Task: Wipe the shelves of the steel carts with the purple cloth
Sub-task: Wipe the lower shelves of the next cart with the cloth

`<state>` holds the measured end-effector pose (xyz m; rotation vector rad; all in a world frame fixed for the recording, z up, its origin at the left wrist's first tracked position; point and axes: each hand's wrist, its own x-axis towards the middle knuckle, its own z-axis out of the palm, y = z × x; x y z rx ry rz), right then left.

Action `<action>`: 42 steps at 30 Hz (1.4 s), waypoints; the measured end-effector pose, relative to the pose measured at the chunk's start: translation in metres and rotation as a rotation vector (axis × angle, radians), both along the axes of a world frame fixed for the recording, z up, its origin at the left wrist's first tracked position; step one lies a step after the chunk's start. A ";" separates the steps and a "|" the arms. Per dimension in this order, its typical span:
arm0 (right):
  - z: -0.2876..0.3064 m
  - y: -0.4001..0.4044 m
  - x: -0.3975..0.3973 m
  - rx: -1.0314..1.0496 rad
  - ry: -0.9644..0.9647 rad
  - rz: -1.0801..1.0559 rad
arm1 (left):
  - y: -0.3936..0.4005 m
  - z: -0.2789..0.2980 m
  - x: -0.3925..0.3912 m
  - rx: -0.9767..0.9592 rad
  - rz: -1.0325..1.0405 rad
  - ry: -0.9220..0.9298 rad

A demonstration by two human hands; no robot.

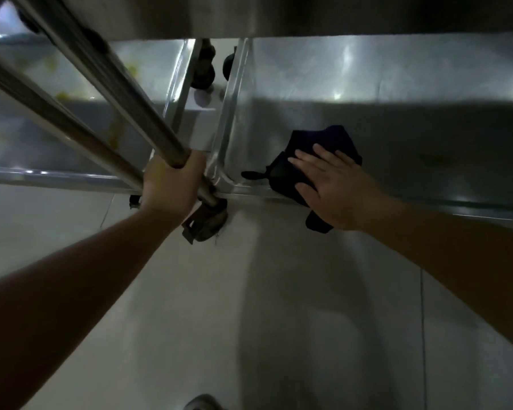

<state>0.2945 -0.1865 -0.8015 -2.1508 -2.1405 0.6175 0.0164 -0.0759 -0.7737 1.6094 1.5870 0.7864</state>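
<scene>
Gripping the round steel cart post (137, 113), the left hand (172, 184) sits beside a grimy caster (205, 221). Right hand (335, 190) lies flat, fingers straight, pressing the crumpled purple cloth (323, 143) onto the shiny lower shelf (412, 137) near its front-left corner, w/ yellowish stains (57, 96) on the neighbouring shelf.

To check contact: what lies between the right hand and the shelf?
In the head view, only the purple cloth lies between the flat right hand and the shelf.

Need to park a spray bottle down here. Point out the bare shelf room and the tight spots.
Free: the right cart's bottom shelf, right of the purple cloth pressed under the right hand. The left cart's bottom shelf is open but carries yellowish smears. Crowded: the near corner gap between carts, where the left hand grips an upright tube above a caster.
</scene>
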 end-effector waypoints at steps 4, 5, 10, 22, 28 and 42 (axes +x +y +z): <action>0.001 -0.013 0.030 -0.036 -0.030 0.036 | -0.020 -0.013 -0.002 -0.195 -0.003 0.308; 0.001 -0.017 0.035 -0.035 -0.033 0.037 | -0.023 -0.018 -0.001 -0.319 -0.041 0.367; 0.001 -0.039 0.063 -0.040 -0.036 0.028 | -0.055 -0.019 0.032 -0.698 -0.402 0.633; 0.004 -0.137 0.180 0.037 -0.057 -0.129 | -0.075 0.002 0.179 0.186 -0.720 0.635; 0.008 -0.192 0.239 0.123 -0.108 -0.328 | -0.091 -0.011 0.224 0.307 -0.653 0.731; 0.014 -0.216 0.282 0.072 -0.231 -0.874 | -0.158 -0.036 0.287 0.206 -0.421 0.626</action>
